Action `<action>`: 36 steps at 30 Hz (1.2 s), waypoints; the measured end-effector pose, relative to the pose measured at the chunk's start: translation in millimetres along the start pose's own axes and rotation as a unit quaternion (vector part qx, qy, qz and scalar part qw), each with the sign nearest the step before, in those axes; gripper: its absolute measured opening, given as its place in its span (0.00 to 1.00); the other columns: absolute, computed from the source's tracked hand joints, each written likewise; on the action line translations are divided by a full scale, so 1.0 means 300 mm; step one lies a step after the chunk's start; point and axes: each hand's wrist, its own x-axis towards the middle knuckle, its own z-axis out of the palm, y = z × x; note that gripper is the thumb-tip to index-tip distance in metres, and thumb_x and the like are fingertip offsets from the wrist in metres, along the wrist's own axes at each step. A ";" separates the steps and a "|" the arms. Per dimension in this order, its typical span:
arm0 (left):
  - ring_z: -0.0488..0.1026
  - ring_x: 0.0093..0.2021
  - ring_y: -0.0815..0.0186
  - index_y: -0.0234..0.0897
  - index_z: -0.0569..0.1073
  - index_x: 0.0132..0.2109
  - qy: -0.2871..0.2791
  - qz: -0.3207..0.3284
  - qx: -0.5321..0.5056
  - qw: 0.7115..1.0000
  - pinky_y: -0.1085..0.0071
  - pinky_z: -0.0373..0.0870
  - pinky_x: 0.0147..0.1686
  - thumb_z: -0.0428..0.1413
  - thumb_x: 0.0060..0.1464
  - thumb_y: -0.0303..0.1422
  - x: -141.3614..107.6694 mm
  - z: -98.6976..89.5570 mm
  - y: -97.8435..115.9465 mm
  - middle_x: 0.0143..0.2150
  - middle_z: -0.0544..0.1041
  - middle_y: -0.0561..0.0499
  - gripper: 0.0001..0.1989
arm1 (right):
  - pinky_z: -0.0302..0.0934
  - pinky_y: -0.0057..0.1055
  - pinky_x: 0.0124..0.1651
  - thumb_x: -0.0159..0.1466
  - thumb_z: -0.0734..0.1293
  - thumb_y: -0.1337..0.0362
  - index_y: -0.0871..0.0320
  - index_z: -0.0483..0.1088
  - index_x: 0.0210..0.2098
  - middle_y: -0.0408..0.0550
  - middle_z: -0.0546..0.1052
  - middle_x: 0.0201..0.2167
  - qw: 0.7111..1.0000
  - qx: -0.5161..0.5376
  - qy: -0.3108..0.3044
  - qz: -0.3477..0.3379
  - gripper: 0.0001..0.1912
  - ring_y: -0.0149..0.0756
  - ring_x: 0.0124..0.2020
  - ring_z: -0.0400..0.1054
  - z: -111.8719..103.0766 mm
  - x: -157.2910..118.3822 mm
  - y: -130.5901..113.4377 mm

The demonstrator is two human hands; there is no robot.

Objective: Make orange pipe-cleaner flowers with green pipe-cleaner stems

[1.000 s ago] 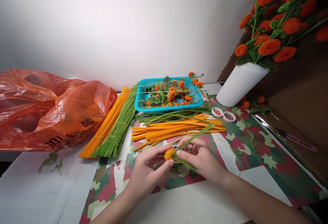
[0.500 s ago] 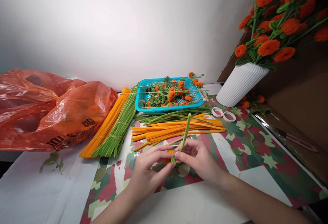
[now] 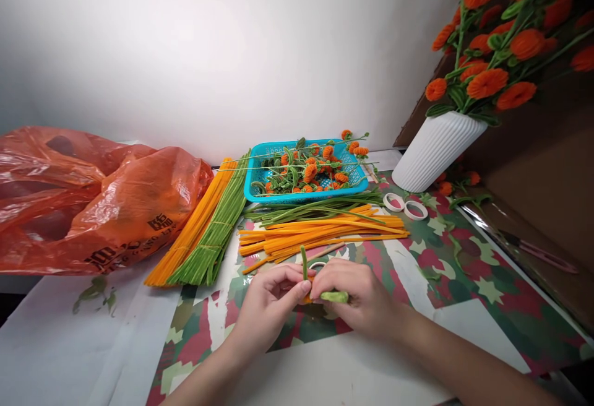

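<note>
My left hand (image 3: 277, 298) pinches a green fuzzy stem (image 3: 304, 261) whose end points upward between thumb and index finger. Close against it, my right hand (image 3: 355, 288) is closed on a green fuzzy strip (image 3: 335, 296), with a thick end sticking out below its fingers. Between the fingertips a small orange piece (image 3: 307, 298) shows in part; the rest is covered by the hands. Just behind the hands lie loose orange fuzzy stems (image 3: 320, 236) and green ones (image 3: 306, 210).
A blue basket (image 3: 247, 177) holds orange flowers. Orange and green bundles (image 3: 208, 233) and a red plastic bag (image 3: 125, 208) are left; tape rolls (image 3: 415, 210), a white vase (image 3: 434, 152) of orange flowers and a pink-handled tool (image 3: 547, 255) are right.
The long green strip that stood upright by my right hand now points sideways below its fingers. My right hand has turned over, and a green end now rises from my left hand.
</note>
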 end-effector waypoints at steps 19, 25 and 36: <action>0.74 0.33 0.65 0.34 0.75 0.26 0.093 -0.002 -0.022 0.995 0.74 0.73 0.30 0.62 0.49 0.35 -0.016 0.032 -0.003 0.32 0.76 0.47 0.10 | 0.66 0.31 0.32 0.58 0.66 0.78 0.55 0.75 0.31 0.46 0.79 0.27 0.981 -0.048 0.188 -0.034 0.12 0.33 0.27 0.72 0.085 -0.021 -0.019; 0.76 0.35 0.64 0.38 0.79 0.27 0.087 0.041 0.043 0.994 0.74 0.74 0.35 0.62 0.50 0.31 -0.024 0.024 0.001 0.31 0.79 0.49 0.05 | 0.66 0.31 0.32 0.54 0.66 0.79 0.56 0.75 0.29 0.46 0.79 0.26 0.976 -0.078 0.204 -0.011 0.12 0.33 0.27 0.72 0.083 -0.019 -0.020; 0.77 0.48 0.55 0.39 0.81 0.32 0.120 0.029 0.033 0.992 0.63 0.75 0.48 0.62 0.49 0.34 -0.022 0.015 -0.035 0.43 0.81 0.45 0.04 | 0.65 0.31 0.33 0.54 0.66 0.79 0.58 0.74 0.28 0.46 0.79 0.26 0.975 -0.092 0.202 0.010 0.11 0.34 0.28 0.72 0.070 -0.019 -0.004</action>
